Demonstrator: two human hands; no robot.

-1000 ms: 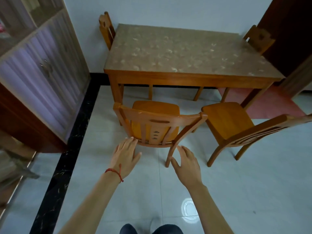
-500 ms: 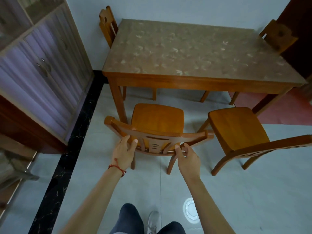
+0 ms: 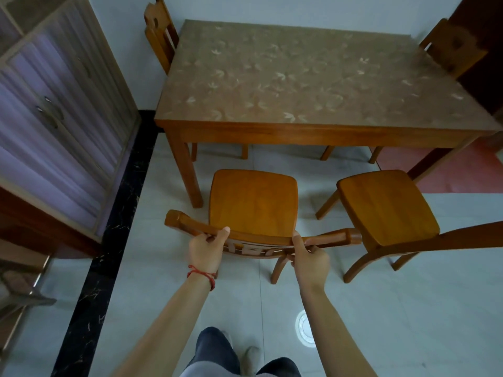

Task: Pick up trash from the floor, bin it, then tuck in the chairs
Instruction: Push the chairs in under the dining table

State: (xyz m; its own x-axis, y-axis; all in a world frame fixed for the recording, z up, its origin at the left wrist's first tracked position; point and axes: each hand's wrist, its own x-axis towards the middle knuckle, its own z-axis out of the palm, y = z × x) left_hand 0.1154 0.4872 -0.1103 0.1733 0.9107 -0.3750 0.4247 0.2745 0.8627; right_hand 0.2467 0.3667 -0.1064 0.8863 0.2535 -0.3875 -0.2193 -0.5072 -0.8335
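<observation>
- Squarely ahead of the person, the near chair [image 3: 253, 205] stands on the floor [image 3: 408, 308] off the table's [image 3: 299, 77] front-left corner, its seat wholly clear of the front edge.
- Its curved top rail runs left to right, across the line of push; the way in lies straight ahead.
- Left hand [image 3: 204, 250] is curled closed over the rail's left part, thumb on top; right hand [image 3: 310, 258] is closed on the right part, fingers wrapped under. Both sit equally near.
- Likely snag: the table's front-left leg [image 3: 187, 170] stands just left of the seat's front corner, so the push should run straight or drift slightly right.
- To the right, a second chair [image 3: 386, 205] also stands untucked, near but apart, leaving a narrow gap.
- No trash shows on the visible floor.
</observation>
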